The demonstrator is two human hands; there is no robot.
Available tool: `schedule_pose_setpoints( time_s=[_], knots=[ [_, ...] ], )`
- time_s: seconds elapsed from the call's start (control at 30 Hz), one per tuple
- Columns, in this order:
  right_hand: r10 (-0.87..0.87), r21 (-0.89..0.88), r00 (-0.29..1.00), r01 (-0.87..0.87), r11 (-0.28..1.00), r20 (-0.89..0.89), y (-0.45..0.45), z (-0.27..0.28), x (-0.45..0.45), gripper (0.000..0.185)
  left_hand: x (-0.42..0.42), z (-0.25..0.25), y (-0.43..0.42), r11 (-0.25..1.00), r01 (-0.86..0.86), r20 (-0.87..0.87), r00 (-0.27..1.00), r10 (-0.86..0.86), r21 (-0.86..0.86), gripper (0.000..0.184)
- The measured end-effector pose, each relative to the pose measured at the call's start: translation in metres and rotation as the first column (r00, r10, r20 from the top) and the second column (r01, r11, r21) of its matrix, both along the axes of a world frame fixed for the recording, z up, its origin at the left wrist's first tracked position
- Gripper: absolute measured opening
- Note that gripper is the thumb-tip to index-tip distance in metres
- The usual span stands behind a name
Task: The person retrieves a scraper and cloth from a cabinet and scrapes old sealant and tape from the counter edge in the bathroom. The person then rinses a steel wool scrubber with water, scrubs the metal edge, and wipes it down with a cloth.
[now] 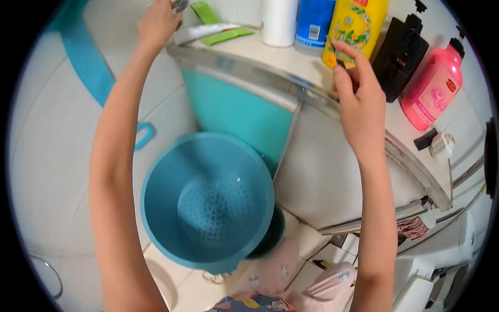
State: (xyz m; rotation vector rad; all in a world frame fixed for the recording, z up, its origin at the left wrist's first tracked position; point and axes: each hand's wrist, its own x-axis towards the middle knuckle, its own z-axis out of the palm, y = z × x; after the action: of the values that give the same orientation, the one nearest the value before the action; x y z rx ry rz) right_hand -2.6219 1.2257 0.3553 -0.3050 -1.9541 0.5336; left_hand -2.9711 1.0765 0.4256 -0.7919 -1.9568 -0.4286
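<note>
My left hand [157, 23] is at the top edge, its fingers closed around something greyish and shiny [180, 5] that is mostly cut off by the frame. Beside it on the shelf lie green packets [227, 36] and a white tube [202, 33]. My right hand [361, 91] is over the shelf's front edge, just before a yellow bottle [358, 26]. Its thumb and index finger curve around a small black thing [340, 64] whose kind I cannot make out. Below, between my arms, a blue basin [156, 182] with a dotted bottom stands tilted toward me.
The corner shelf [260, 78] also bears a white bottle [279, 21], a blue bottle [314, 23], a black pump bottle [399, 57] and a pink bottle [434, 86]. A dark green bucket [274, 236] is partly under the basin. Hoses run at the right.
</note>
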Motion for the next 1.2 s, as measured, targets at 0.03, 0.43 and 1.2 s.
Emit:
schedule_pose_setpoints(
  time_s=[0.03,0.43,1.2],
  knots=[
    [0.007,0.042,1.000,-0.006,0.999,-0.031,0.002,-0.001,-0.001,0.029,0.023,-0.017,-0.001,0.995,0.085,0.108,0.990,-0.091,0.059,0.037],
    [0.168,-0.150,0.986,-0.169,0.974,-0.022,0.009,0.002,0.013,0.032,0.225,-0.150,0.072,0.367,0.324,0.005,0.743,-0.670,0.872,0.024],
    [0.341,-0.456,0.915,-0.403,0.794,-0.215,0.006,0.012,0.013,0.037,0.254,-0.148,0.094,0.243,0.379,-0.114,0.713,-0.692,0.893,0.022]
  ],
)
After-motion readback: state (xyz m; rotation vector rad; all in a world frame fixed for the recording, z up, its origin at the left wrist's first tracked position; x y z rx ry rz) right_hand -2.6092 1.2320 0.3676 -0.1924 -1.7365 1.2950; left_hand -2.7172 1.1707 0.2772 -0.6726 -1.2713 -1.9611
